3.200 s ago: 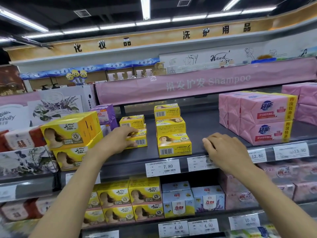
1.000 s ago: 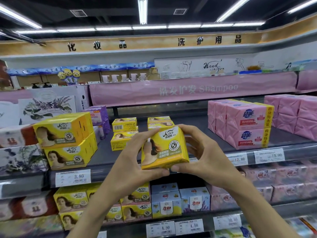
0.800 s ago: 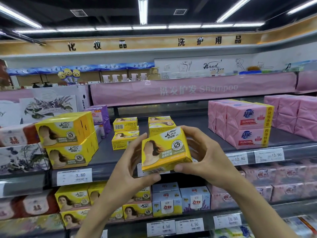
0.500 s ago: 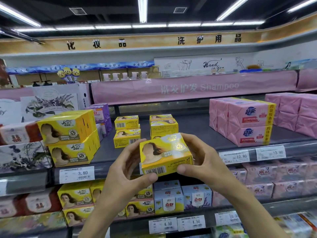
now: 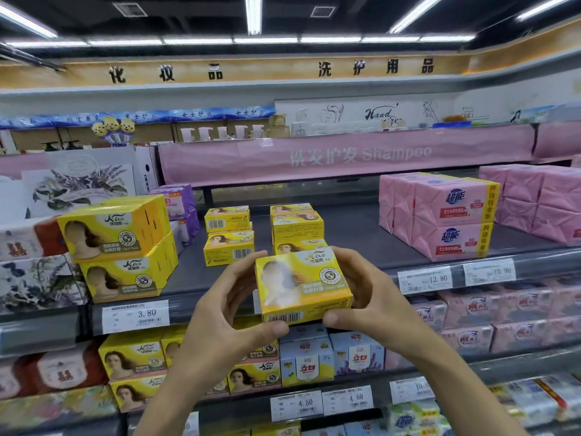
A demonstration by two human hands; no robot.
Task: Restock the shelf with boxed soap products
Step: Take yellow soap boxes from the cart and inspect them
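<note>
Stacks first, far left of the frame: two big yellow cartons (image 5: 119, 247) piled at the front lip, glossy card, crisp corners. Moving right, a small stack (image 5: 229, 236) of flat yellow soap boxes sits further back on the dark, smooth shelf (image 5: 355, 243), barcodes facing out. Now the left hand (image 5: 226, 313), lower centre: thumb hooked under the barcode edge, fingers (image 5: 246, 265) curled round the left end of the held soap box (image 5: 303, 284). That box is off the shelf, in the air just in front of its front edge. Its long axis runs left to right across the frame, and its printed face is tipped up toward the camera with glare washing over the gloss. Directly behind it, higher in the frame, stands the taller stack (image 5: 297, 226) of the same boxes. That looks like where it belongs, so I would expect a move up and forward, away from the person, with the box laid flat to match. The right hand (image 5: 367, 297) mirrors the left, thumb at the lower right corner, fingers (image 5: 344, 258) wrapped over the right end. Neither hand is nearer; it is an even two-handed pinch. Light, stiff card, should slide easily. Far right, pink paper-wrapped packs (image 5: 440, 215), soft folds, well apart from all this.
</note>
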